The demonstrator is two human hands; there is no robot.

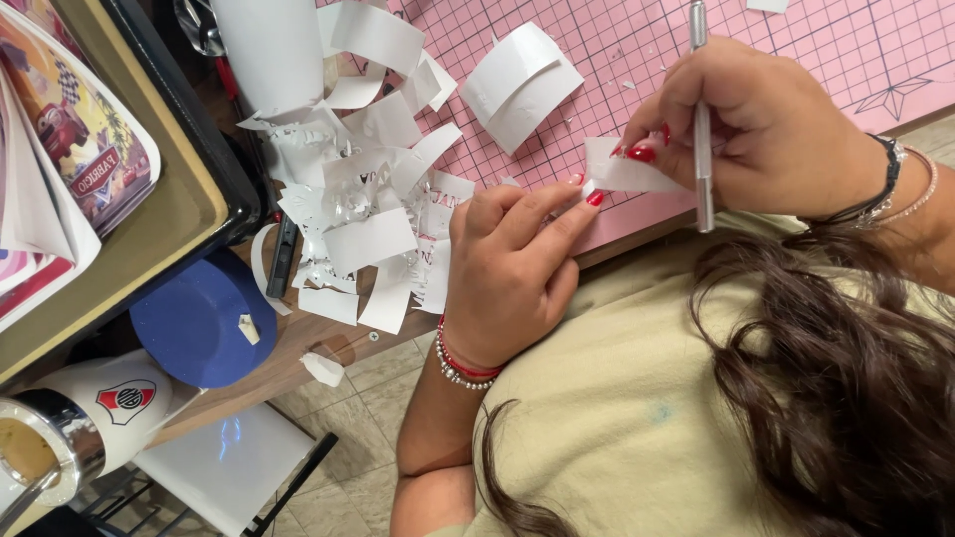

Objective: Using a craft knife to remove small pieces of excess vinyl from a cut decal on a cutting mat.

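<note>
**Here, two hands work a small white strip at the edge of a pink mat**

Seen from the head camera, the left hand sits at the centre of the frame, fingers curled, its red-nailed thumb and forefinger pinching the near end of a small white paper strip. The right hand, upper right of centre, grasps the same strip from above with its fingertips, and also carries a slim silver craft knife tucked upright between its fingers, the handle running up to the top edge of the frame. The strip lies just over the near edge of the pink gridded cutting mat, which fills the upper right.

Left of the hands, in the upper middle, a loose pile of white paper scraps spreads over the mat's corner and the wooden table. Two curled white pieces rest on the mat above the left hand. Lower left, a round blue lid lies on the table with a paper bit on it, and a white mug with a crest stands near the bottom left corner. A dark-framed tray crosses the upper left.
</note>
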